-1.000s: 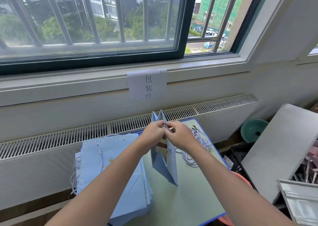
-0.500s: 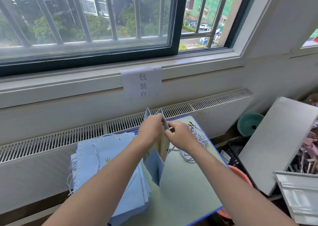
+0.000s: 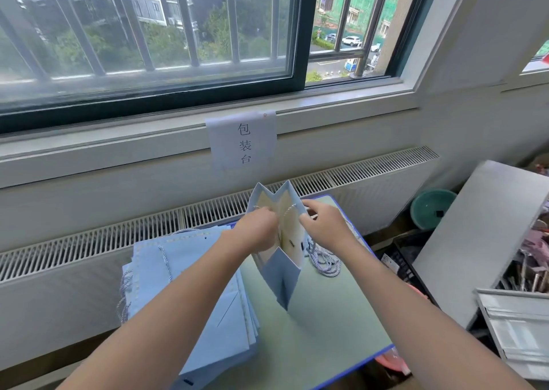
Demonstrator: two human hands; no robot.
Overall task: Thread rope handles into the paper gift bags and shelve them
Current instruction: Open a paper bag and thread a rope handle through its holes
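At frame centre, 1 open paper gift bag (image 3: 280, 279) is held upright above the table (image 3: 326, 330). Its left wall is pinched by the left hand (image 3: 258, 231), its right wall by the right hand (image 3: 322, 226), fingers curled. 1 stack of flat bags (image 3: 190, 294) lies lower left; 1 bundle of rope handles (image 3: 323, 260) lies just right.

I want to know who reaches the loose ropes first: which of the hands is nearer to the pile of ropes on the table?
Right. The right hand is just above and left of the rope pile; the left hand is farther left, beyond the open bag.

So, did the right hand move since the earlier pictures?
Yes. The right hand moved rightward, off the left hand, toward the loose white rope handles on the green tabletop; both grip the light blue paper bag.
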